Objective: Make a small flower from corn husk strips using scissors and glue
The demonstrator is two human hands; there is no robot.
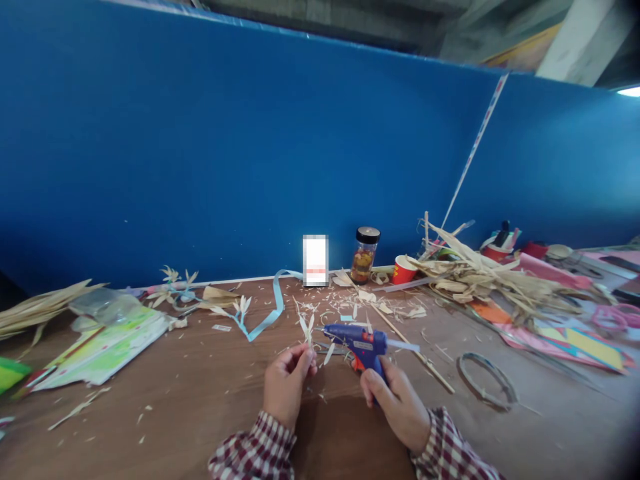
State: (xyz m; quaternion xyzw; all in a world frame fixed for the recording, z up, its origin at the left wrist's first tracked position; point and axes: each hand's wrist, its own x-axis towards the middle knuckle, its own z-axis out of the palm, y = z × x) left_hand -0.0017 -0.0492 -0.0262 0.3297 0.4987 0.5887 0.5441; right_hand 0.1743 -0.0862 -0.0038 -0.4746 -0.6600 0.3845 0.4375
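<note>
Pinched between the fingertips of my left hand (291,379) is a small flower of pale dried husk strips (307,329), its petals pointing up. My right hand (395,401) is wrapped around the handle of a blue glue gun (361,341). The gun's nozzle points left, close beside the husk petals; whether it touches them I cannot tell. A clear glue stick (404,345) sticks out of the gun's back end. Under the gun lies a metal tool, partly hidden. Husk scraps (327,308) are scattered just beyond both hands.
Behind stand a lidded jar (363,257) and a red paper cup (404,269). A husk pile (480,273), a wire ring (487,381) and a thin stick (425,363) lie to the right. A light blue ribbon (277,300) and green-white paper (113,350) lie left. A blue partition (240,147) rises behind the table.
</note>
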